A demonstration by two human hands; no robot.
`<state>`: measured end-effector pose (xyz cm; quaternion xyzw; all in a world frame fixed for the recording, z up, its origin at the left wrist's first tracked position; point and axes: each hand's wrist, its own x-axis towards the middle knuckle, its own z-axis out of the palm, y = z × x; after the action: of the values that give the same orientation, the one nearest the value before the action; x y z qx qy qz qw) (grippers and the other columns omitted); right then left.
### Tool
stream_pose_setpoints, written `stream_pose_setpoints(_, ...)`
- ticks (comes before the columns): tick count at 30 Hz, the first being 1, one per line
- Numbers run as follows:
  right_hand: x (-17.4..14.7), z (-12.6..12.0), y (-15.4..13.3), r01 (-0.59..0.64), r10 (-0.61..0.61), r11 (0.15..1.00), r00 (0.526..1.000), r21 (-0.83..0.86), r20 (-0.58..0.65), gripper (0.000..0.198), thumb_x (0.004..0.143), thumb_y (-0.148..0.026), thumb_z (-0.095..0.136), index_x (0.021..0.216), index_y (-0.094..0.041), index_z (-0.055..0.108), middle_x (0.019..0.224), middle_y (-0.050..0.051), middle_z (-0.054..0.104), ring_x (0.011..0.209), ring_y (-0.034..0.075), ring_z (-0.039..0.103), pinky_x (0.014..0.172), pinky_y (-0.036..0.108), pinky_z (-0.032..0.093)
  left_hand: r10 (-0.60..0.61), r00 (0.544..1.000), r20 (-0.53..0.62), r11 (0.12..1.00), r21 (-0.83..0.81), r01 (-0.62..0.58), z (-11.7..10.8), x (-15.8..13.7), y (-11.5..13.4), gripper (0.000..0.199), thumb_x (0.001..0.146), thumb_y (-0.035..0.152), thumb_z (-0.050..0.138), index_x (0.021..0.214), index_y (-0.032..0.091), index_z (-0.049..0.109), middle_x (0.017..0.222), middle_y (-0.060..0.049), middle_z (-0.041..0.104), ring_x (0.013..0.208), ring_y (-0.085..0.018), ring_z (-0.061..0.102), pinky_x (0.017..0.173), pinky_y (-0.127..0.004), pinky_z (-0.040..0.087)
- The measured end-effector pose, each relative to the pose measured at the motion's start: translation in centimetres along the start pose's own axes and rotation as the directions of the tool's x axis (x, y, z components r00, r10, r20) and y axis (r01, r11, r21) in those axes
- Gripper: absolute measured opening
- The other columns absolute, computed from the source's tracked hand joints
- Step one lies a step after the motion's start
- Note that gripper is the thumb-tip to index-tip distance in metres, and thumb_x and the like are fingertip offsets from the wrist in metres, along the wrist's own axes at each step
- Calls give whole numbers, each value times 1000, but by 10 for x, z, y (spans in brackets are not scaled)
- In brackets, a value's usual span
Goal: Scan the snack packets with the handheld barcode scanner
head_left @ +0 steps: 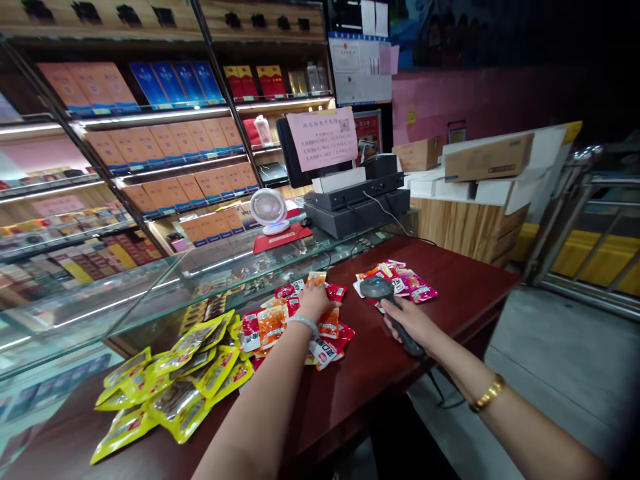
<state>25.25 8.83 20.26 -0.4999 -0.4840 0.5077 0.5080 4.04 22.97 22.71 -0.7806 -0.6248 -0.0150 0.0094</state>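
One busy, dark red wooden table [470, 277]

Flat, shiny yellow plastic packets [177, 403] lie heaped at the left. Beside them, the bare left hand [314, 300] rests on small red and orange plastic packets [273, 327]. Its fingers bend down; I cannot tell whether they pinch one. Further right, the bare right hand [409, 321] curls round a dark grey plastic scanner [379, 289], near pink and red shiny packets [421, 287]. Scanning the middle pile seems to be the step now. The next move likely needs one packet held flat, its code facing the scanner.
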Motion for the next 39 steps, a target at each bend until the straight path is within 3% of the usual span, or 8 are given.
stream_pose_setpoints(4,5,3,2,-20,22,998,1000,-60,23,51,80,-71,56,87,-22,47,53,-9,50,38,8,48,36,18,37,14,1000,10,999,-41,-13,2,5,-1,80,62,66,72,129,26,57,134,-16,52,127,-37,45,102,-48,38)
stream_pose_setpoints(9,12,2,-1,-37,46,982,998,-184,47,47,83,-69,54,83,-22,46,53,-8,52,37,9,50,35,19,39,65,996,-68,991,-109,-72,3,4,2,49,76,64,61,111,30,69,119,-11,65,117,-31,55,101,-46,36)
stream_pose_setpoints(12,19,2,-9,-39,58,966,996,-255,70,45,84,-66,55,85,-22,48,53,-8,52,37,10,51,34,19,40,-26,990,-137,992,-128,9,0,5,2,43,85,56,53,110,24,69,114,-13,67,111,-29,59,98,-43,39)
stream_pose_setpoints(15,32,3,-22,-24,47,959,996,-284,75,42,86,-63,55,86,-22,49,54,-8,53,38,10,52,35,19,41,-177,958,-227,983,-96,159,-2,13,-3,59,82,59,55,119,15,64,123,-20,63,117,-34,55,97,-45,41)
stream_pose_setpoints(20,48,9,-40,49,-22,963,995,-265,102,44,86,-64,54,78,-21,48,52,-7,53,39,9,51,35,19,40,-285,956,-74,957,-77,279,2,37,-22,65,82,66,49,116,13,67,124,-21,63,120,-36,54,99,-45,41)
stream_pose_setpoints(24,47,14,-47,45,-14,957,994,-288,108,46,85,-64,56,75,-21,47,52,-6,53,39,9,51,37,20,41,-295,955,40,950,-99,297,0,48,-34,75,68,70,63,120,16,65,129,-22,61,123,-38,53,99,-45,42)
stream_pose_setpoints(30,47,13,-46,16,12,950,996,-313,89,45,81,-64,61,73,-22,46,50,-6,54,38,11,51,37,21,39,-167,985,-32,953,-262,153,-14,35,-32,51,76,48,65,118,18,59,112,-14,70,107,-31,65,88,-38,45)
stream_pose_setpoints(39,40,3,-54,141,-124,944,989,-298,76,46,84,-67,53,73,-23,48,52,-5,54,41,13,53,42,24,41,-19,999,-41,888,-461,-2,-1,1,-20,44,76,47,68,111,21,58,102,-5,72,93,-23,67,75,-28,44)
